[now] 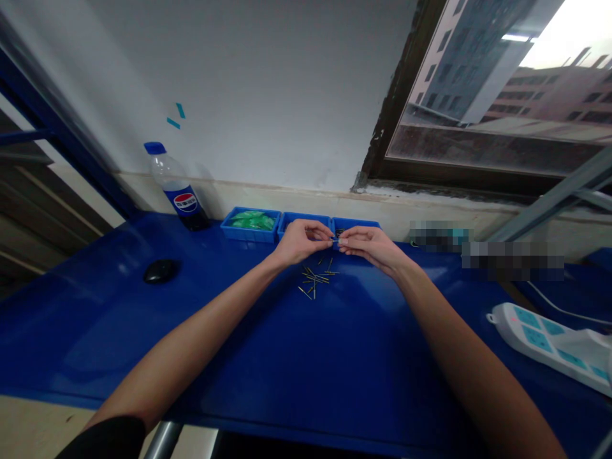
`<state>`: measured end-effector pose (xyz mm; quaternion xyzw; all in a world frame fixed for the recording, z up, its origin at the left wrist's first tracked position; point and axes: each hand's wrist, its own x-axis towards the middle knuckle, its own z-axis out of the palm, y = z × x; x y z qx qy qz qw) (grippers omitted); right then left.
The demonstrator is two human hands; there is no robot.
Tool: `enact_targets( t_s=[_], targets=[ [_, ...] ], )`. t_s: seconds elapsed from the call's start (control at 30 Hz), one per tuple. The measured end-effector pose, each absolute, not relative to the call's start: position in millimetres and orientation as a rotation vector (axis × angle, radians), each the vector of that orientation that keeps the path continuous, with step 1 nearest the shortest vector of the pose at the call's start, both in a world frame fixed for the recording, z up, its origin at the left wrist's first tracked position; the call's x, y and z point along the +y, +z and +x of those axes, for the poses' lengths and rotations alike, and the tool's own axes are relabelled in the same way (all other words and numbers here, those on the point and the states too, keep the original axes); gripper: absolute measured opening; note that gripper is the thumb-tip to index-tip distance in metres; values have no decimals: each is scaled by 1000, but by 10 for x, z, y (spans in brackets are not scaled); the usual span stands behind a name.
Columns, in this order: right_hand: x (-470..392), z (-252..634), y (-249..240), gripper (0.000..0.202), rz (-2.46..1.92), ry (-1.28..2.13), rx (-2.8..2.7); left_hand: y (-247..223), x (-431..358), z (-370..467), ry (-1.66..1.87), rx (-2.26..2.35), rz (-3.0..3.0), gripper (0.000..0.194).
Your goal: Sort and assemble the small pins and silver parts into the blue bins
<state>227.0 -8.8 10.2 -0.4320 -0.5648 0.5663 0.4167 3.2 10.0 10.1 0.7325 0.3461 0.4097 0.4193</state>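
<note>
My left hand (pixel 302 241) and my right hand (pixel 368 245) meet fingertip to fingertip above the blue table, both closed in a pinch. Between them is a small, thin metal pin (pixel 335 240), mostly covered by the fingers. Below the hands lies a loose heap of slim brass-and-silver pins (pixel 315 277). Just behind the hands stand the middle blue bin (pixel 287 220) and the right blue bin (pixel 356 222), both partly hidden; some dark bits show in the right one. The left blue bin (pixel 251 234) holds green plastic packets (pixel 253 220).
A cola bottle (pixel 184 197) stands at the back left by the wall. A black mouse (pixel 159 271) rests on the blue table (pixel 287 370). At the right lie a white power strip (pixel 549 344) and a cable (pixel 568 309). Some blurred-out items sit near the window wall.
</note>
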Motion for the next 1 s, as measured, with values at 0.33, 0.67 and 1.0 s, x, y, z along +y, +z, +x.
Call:
enact_targets(
  t_s=[0.33, 0.67, 1.0],
  targets=[
    [29, 2353, 128, 18, -1282, 1006, -1229, -146, 52, 83, 610, 840, 2559, 24],
    [21, 2339, 146, 19, -1345, 979, -1241, -187, 55, 58, 435, 970, 2641, 20],
    [33, 2349, 113, 19, -1321, 1001, -1272, -213, 155, 50, 699, 1025, 2232, 18]
  ],
)
